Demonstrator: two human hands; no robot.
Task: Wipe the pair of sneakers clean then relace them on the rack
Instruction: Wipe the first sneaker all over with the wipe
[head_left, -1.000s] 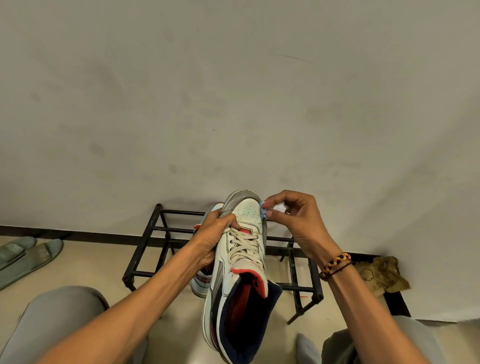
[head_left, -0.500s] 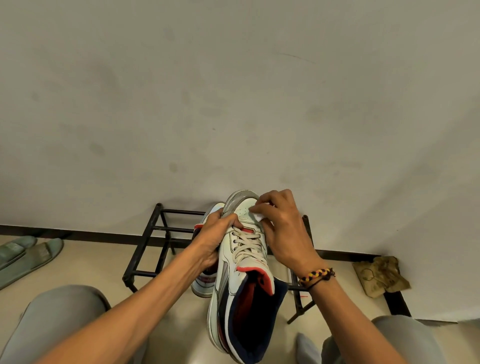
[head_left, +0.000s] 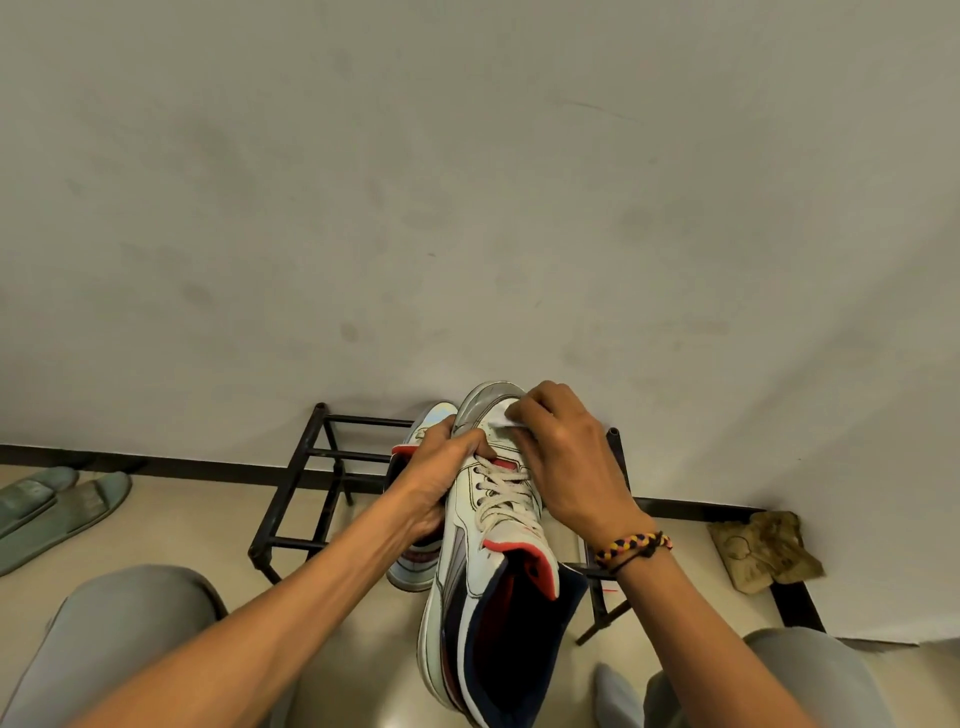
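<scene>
Head view shows the held sneaker (head_left: 493, 525) lifted in front of the black shoe rack (head_left: 311, 467), toe toward the wall, heel opening toward the person. The left hand (head_left: 441, 473) curls round its left side at the forefoot, thumb over the upper just beside the laces (head_left: 501, 491). The right hand (head_left: 566, 457) lies over the toe box, its fingers curled down and pinching a small white wipe (head_left: 506, 415) against the toe; only a corner of the wipe shows. The second sneaker (head_left: 423, 519) sits behind the left hand, on or against the rack; which, I cannot tell.

Risks, as I judge them: the laces are threaded and loosely tied, so a wiping stroke that runs back from the toe could snag them and leave dirt beneath. The sneaker hangs from one hand by its front, with the heavy heel unsupported, so hard rubbing could twist it loose. The wipe is small and could bunch or slip out under the fingers.

Left of the rack lie grey-green slippers (head_left: 47, 509); right of it, a crumpled brownish cloth (head_left: 763, 551) against the wall.
</scene>
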